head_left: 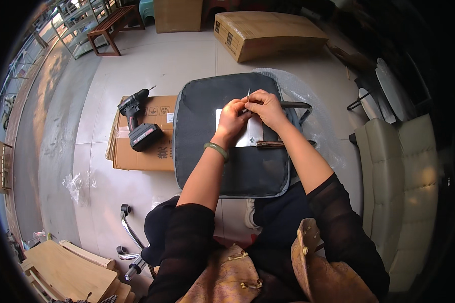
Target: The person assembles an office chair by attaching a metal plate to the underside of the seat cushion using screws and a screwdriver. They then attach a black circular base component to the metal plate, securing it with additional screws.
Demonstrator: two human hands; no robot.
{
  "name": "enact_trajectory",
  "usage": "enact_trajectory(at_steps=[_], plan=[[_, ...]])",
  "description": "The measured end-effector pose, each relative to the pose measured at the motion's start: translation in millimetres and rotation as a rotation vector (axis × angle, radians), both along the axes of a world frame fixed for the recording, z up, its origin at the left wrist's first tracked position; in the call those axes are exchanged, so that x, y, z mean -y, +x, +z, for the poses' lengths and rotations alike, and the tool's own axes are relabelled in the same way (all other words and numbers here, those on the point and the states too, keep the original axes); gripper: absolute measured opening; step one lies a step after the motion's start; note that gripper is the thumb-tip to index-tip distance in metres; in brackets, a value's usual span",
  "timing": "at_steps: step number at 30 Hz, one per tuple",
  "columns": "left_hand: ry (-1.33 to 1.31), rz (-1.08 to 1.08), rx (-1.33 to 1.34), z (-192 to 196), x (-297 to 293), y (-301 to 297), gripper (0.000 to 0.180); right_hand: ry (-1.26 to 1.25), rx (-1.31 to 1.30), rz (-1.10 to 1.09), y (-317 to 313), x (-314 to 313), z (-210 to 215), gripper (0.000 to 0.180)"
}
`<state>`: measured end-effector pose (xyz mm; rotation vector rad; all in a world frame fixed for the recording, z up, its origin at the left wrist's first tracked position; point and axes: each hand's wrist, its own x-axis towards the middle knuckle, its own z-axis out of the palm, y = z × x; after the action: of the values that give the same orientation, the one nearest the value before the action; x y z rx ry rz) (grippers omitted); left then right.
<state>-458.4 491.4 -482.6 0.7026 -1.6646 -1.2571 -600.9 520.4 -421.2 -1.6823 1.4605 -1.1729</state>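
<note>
A dark grey seat cushion (202, 96) lies flat in front of me, with a silver metal plate (255, 132) at its middle. Over that plate my left hand (232, 121) and my right hand (267, 107) meet, fingers closed in a pinch. A thin, pointed metal piece (248, 93) sticks up from the right hand's fingertips. What the left fingertips hold is hidden. Below the right hand, a brownish bar (271, 144) lies at the plate's edge. A dark looped handle or arm (301, 107) juts from the cushion's right side.
Left of the cushion, a cordless drill (132, 108) rests on a flat cardboard box (159, 103). Bubble wrap (316, 108) spreads along the right, before a grey-green sofa (414, 156). A large carton (268, 33) stands at the back; a chrome wheeled base (131, 230) is near my legs.
</note>
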Motion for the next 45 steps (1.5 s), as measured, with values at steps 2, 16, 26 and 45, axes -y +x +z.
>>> enact_trajectory(at_steps=[2, 16, 26, 45], plan=[[-0.002, 0.069, 0.012, 1.0, -2.2, -4.7, 0.023, 0.082, 0.134, -0.076, 3.6, 0.9, -1.4, 0.012], [-0.109, 0.395, 0.071, 1.0, -11.0, -19.6, 0.018, -0.035, 0.044, -0.008, 11.4, -4.2, 5.9, 0.010], [0.290, 0.537, -0.300, 19.3, 14.6, 11.2, 0.015, -0.118, 0.290, -0.142, 25.3, -1.7, 12.0, 0.008], [0.336, 0.337, -0.122, -31.8, 4.8, 71.7, 0.020, 0.029, -0.217, -0.132, 79.8, 19.0, -19.5, 0.014]])
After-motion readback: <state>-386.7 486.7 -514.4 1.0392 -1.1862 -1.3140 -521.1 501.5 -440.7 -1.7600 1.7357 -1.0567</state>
